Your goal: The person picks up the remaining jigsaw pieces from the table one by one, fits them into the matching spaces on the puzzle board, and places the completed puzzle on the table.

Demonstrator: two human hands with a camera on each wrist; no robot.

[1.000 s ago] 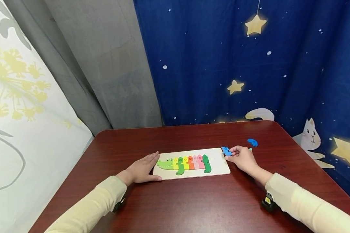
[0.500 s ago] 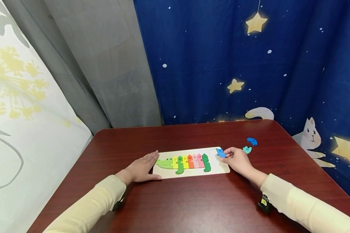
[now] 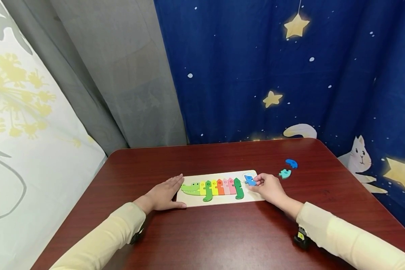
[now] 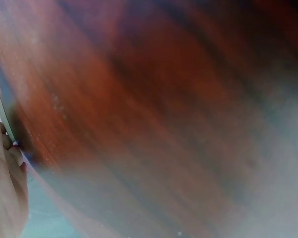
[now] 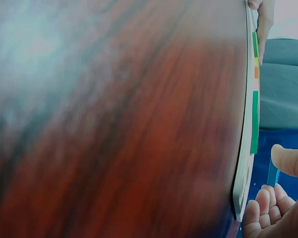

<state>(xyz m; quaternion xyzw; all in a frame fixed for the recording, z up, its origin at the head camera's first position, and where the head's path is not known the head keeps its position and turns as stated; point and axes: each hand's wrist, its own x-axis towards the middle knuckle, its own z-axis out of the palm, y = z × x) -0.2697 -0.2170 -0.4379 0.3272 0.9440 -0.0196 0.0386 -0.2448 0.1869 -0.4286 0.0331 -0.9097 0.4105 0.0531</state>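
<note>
A pale wooden puzzle board (image 3: pixel 192 203) lies on the table, a crocodile of coloured pieces set in it from the green head (image 3: pixel 191 189) to the dark green leg piece (image 3: pixel 238 188). My left hand (image 3: pixel 163 194) rests with fingers stretched along the board's left end. My right hand (image 3: pixel 269 187) pinches a blue puzzle piece (image 3: pixel 250 180) between thumb and fingers, close over the right part of the board beside the dark green leg. In the right wrist view the blue piece (image 5: pixel 273 172) stands edge-on at the thumb tip.
A teal puzzle piece (image 3: pixel 285 173) and a curved blue puzzle piece (image 3: pixel 291 163) lie on the reddish-brown table (image 3: pixel 202 236), behind and right of my right hand. A blue starry curtain (image 3: pixel 236 75) and a grey curtain (image 3: pixel 128 86) hang beyond the far edge.
My right hand has carried the blue piece leftward from beyond the board's right end to over the board. The teal piece has come fully into view. My left hand stays put.
</note>
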